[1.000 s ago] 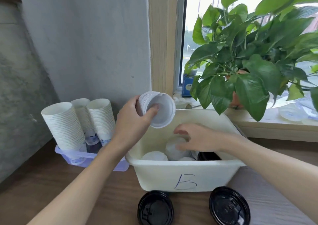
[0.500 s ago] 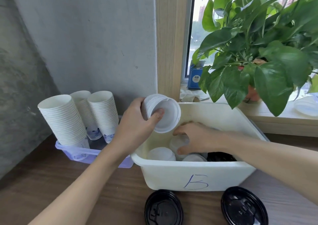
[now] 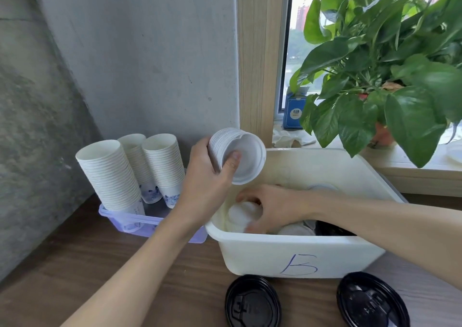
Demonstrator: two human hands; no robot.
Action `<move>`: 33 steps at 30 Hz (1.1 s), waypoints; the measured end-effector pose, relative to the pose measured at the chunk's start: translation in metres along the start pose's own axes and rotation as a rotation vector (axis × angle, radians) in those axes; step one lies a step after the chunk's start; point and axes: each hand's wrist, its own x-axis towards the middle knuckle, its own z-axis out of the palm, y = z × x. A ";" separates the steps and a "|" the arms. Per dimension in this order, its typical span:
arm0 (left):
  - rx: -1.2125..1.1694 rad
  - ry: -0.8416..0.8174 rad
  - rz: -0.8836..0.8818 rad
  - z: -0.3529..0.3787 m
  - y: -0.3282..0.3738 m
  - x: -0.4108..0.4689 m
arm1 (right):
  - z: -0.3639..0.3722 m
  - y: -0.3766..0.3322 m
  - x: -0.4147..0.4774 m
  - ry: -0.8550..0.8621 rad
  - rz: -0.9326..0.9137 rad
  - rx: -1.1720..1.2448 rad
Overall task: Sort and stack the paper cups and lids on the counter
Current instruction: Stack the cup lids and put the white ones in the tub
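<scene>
Step in hand: white lids are being gathered out of the white bin [image 3: 300, 254], the one marked "B", and added to a hand-held stack.

Left hand [image 3: 207, 179]: it is gripping a stack of white lids [image 3: 237, 156], fingers wrapped round the ribbed side and thumb pressing inside the open face. The stack is being held tilted in the air above the bin's rear left corner, touching nothing else.

Right hand [image 3: 272, 209]: it is working inside the bin, with fingers and thumb curling round a loose white lid [image 3: 238, 214] near the left wall. The lid is lying low in the bin; whether it is clear of the bottom cannot be told.

Other contents: a further white lid [image 3: 295, 230] and a dark item [image 3: 330, 229], probably a black lid, are lying beside the right wrist.

On the counter [image 3: 125, 264]: two black lids [image 3: 252, 304] [image 3: 372, 301] are sitting in front of the bin, apart from each other. Three paper cup stacks [image 3: 110, 174] are standing in a purple tray [image 3: 130, 223] left of the bin, leaning slightly.

Judgement: cups appear sorted; lids are partly done. The next move is calling for the loose lid to be lifted, turned to match the stack's facing and seated squarely on its open end.
</scene>
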 end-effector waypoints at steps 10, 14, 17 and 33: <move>-0.047 0.042 -0.015 -0.001 0.004 -0.001 | -0.021 -0.006 -0.016 0.267 -0.058 0.252; -0.070 0.070 -0.026 -0.001 0.005 0.000 | -0.038 0.000 -0.037 0.334 -0.004 0.280; -0.043 0.061 -0.032 0.000 0.010 0.003 | -0.047 0.002 -0.059 0.433 -0.020 0.487; -0.075 -0.083 0.130 0.020 0.046 -0.004 | -0.044 -0.043 -0.078 0.747 -0.249 1.081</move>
